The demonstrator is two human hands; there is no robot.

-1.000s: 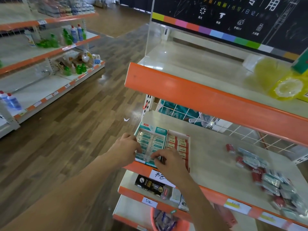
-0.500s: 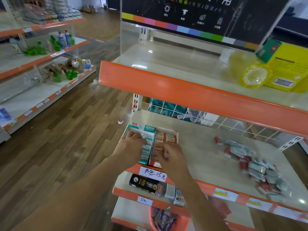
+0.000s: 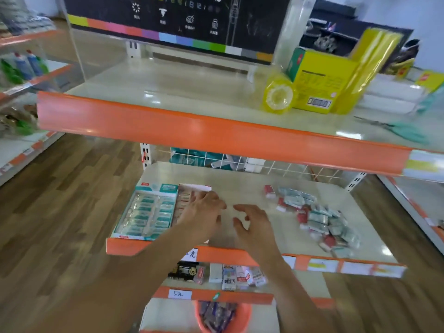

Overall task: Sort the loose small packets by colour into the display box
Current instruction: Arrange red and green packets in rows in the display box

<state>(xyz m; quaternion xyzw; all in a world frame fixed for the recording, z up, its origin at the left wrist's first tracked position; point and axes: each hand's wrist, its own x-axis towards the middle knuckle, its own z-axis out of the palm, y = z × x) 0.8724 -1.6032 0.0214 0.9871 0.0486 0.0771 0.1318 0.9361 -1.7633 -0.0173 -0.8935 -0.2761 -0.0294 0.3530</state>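
Packets (image 3: 317, 219) lie loose beside spread, empty fingers (image 3: 240, 207); lower shelf tag (image 3: 179, 294) reads "5元".

Handwritten "5元" on lower shelf's price tag (image 3: 179, 294)

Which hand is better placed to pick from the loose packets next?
Right. The right hand is empty and nearer the loose packets; the left hand hovers over the display box.
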